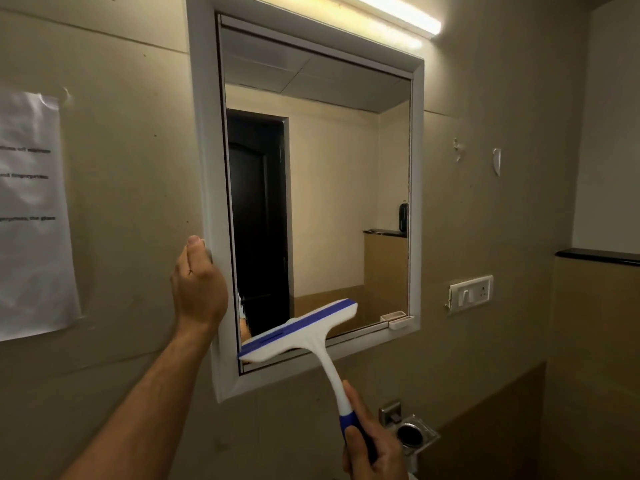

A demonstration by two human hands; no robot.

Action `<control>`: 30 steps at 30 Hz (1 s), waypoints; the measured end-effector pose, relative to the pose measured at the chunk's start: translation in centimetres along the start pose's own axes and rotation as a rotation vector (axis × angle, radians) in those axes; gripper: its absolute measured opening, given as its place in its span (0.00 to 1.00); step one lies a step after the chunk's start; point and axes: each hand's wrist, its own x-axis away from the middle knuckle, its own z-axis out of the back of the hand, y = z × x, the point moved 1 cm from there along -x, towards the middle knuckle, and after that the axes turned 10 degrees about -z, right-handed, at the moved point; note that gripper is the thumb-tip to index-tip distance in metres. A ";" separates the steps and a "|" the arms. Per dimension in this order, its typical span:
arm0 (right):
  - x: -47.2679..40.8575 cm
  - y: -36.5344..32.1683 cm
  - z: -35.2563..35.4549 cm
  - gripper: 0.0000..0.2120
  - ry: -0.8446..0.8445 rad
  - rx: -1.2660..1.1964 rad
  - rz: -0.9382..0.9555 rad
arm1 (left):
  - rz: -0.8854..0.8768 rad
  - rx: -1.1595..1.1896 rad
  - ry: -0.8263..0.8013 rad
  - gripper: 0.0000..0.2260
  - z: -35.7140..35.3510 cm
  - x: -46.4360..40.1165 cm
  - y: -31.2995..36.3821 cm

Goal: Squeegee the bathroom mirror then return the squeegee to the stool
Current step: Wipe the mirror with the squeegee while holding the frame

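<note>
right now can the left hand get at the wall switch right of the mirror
Probably not easily: the left hand grips the mirror's left frame, and the switch lies beyond the mirror, across the squeegee and right hand.

squeegee (301,332) on mirror (329,188) — lower-left corner

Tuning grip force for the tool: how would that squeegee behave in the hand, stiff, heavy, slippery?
The squeegee looks like thin moulded plastic, so probably light and fairly stiff. Its wide head sits far from the right hand, so it may twist in a loose grip. The blue handle section looks rubbery, likely less slippery.
</note>
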 end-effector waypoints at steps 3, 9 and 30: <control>-0.5 -0.9 0.8 0.27 0.011 0.052 0.034 | 0.007 0.004 0.010 0.19 0.2 0.3 0.6; -5.2 -5.0 3.1 0.20 0.176 -0.076 0.112 | 0.041 0.013 0.017 0.19 0.1 0.0 0.3; -9.1 -7.3 4.9 0.20 0.163 -0.130 0.037 | -0.034 0.071 -0.023 0.17 0.1 0.1 0.0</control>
